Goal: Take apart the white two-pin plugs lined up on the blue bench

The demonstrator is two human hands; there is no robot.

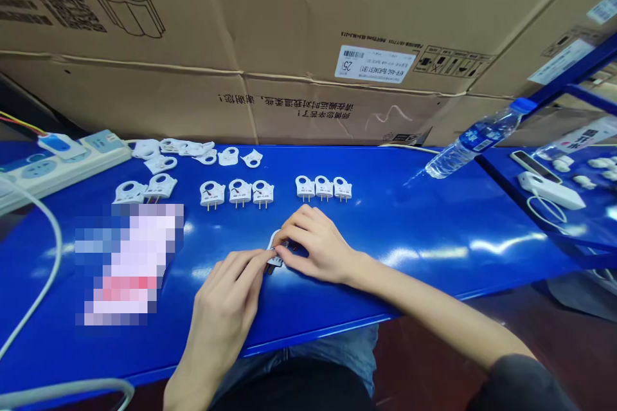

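White plug point(276, 250), centre frame: I pinch it between both hands point(270, 269), mid-assembly; next I'd seat it squarely, gently.

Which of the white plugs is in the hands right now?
The plug at the front of the table, pinched between the left hand and right hand; the others sit untouched in rows behind.

We see both forearms bare, no gloves, rings or watch on left hand point(226, 301) or right hand point(318, 247); dark short sleeve point(523, 385) at right upper arm; blue jeans point(332, 353), dark top approx. black below.
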